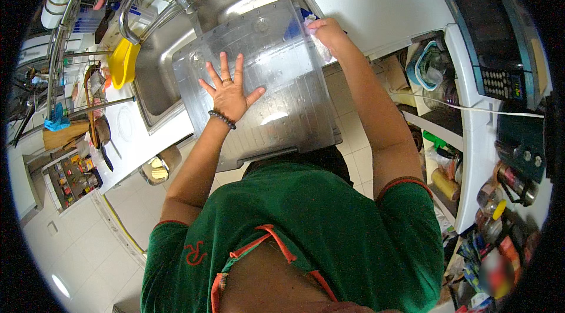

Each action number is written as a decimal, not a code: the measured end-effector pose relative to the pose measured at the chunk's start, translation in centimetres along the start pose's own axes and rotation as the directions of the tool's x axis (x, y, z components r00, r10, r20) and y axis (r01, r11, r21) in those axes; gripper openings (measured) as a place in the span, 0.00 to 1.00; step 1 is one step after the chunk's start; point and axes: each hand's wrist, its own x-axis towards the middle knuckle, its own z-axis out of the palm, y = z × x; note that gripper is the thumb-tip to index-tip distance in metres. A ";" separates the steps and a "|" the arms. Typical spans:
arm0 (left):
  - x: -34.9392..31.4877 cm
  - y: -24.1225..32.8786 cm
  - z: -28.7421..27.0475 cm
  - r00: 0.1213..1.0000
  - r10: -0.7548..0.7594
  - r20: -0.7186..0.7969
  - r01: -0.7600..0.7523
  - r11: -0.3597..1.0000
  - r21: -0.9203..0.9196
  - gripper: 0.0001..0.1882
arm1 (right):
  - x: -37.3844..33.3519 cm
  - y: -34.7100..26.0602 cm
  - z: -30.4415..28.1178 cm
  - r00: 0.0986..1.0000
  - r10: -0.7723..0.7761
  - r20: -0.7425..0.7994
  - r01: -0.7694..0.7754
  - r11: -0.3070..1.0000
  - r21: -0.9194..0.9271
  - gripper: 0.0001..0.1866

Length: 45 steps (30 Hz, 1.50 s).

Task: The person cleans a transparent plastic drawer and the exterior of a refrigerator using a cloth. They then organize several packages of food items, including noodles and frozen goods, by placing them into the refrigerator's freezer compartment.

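Observation:
A large translucent grey plastic lid (282, 86), ribbed and dotted with water drops, leans across the front edge of the sink, close to my body. My left hand (228, 94) lies on its surface with the fingers spread; a ring and a dark bead bracelet show on it. Beyond the lid's far right corner, my right hand (329, 35) is closed on a pale, purplish cloth (310, 26). Part of that cloth is hidden behind the lid's edge. Something dark blue shows beside it, too covered to name.
A two-bowl steel sink (154, 86) with a curved tap (126, 19) lies ahead. A yellow bowl-like item (122, 65) hangs by a dish rack (56, 72) on the left. White counter (376, 4), microwave (500, 48) and crowded shelves (438, 113) stand on the right.

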 end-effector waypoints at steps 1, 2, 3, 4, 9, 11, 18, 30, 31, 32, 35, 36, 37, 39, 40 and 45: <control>0.0 0.0 0.0 1.000 -0.003 -0.001 0.003 1.000 -0.003 0.52 | -0.2 -0.4 0.0 1.000 -0.008 -0.015 0.008 0.999 -0.044 0.14; 0.1 -0.1 0.0 1.000 -0.010 -0.008 0.010 1.000 -0.006 0.51 | 0.2 0.2 0.2 0.999 -0.035 0.015 0.032 0.990 0.139 0.13; 0.3 -0.1 0.1 1.000 -0.010 -0.015 0.010 1.000 -0.013 0.51 | 0.8 1.3 0.1 0.997 -0.065 0.031 0.052 0.947 0.318 0.12; 0.4 -0.2 0.2 1.000 -0.018 -0.020 0.018 1.000 -0.017 0.51 | 0.9 1.6 0.2 0.994 -0.099 0.051 0.062 0.872 0.486 0.12; 0.1 -0.1 0.2 1.000 -0.016 -0.022 0.016 1.000 -0.015 0.51 | 1.2 1.8 0.8 0.954 -0.285 -0.097 0.278 0.957 -0.081 0.14; -0.1 -0.1 0.2 1.000 -0.003 -0.014 0.002 1.000 -0.019 0.51 | 0.9 2.0 0.9 0.905 -0.417 -0.080 0.369 0.865 -0.341 0.14; -0.1 -0.1 0.1 1.000 -0.006 -0.029 0.005 1.000 -0.024 0.51 | 0.0 2.5 0.7 0.993 -0.098 -0.062 0.112 0.950 0.293 0.14; -0.3 -0.2 0.0 0.999 0.005 -0.040 -0.006 0.999 -0.034 0.51 | -1.5 4.7 -0.5 0.931 -0.280 -0.232 0.300 0.953 0.051 0.14; -0.2 -0.2 0.1 0.999 0.004 -0.047 -0.005 0.999 -0.035 0.51 | -1.8 4.8 0.0 0.954 -0.230 -0.192 0.259 0.955 0.146 0.15; -0.3 -0.1 0.2 0.999 0.007 -0.051 -0.008 0.999 -0.036 0.51 | -2.0 4.8 0.2 0.972 -0.182 -0.146 0.213 0.948 0.238 0.16; -0.3 -0.1 0.1 0.998 0.021 -0.059 -0.022 0.999 -0.024 0.51 | -1.8 5.5 -0.2 0.960 -0.241 -0.142 0.271 0.926 0.263 0.15; -0.3 -0.1 0.1 0.998 0.021 -0.058 -0.023 1.000 -0.020 0.51 | -1.9 5.3 -0.2 0.954 -0.265 -0.140 0.294 0.918 0.265 0.14; -0.2 -0.1 0.1 0.998 0.022 -0.057 -0.023 1.000 -0.016 0.51 | -2.0 5.0 -0.3 0.961 -0.247 -0.122 0.270 0.929 0.254 0.15; -0.2 -0.1 0.2 0.998 0.023 -0.054 -0.023 1.000 -0.009 0.51 | -2.2 4.2 -0.5 0.974 -0.211 -0.087 0.226 0.947 0.230 0.15; -0.2 -0.2 0.2 0.998 0.023 -0.054 -0.023 1.000 -0.005 0.51 | -2.3 4.2 -0.4 0.985 -0.170 -0.035 0.171 0.913 0.371 0.15; -0.1 -0.4 0.2 0.999 0.017 -0.048 -0.017 1.000 -0.007 0.51 | -1.6 5.4 0.2 0.973 -0.213 0.086 0.110 0.761 0.639 0.16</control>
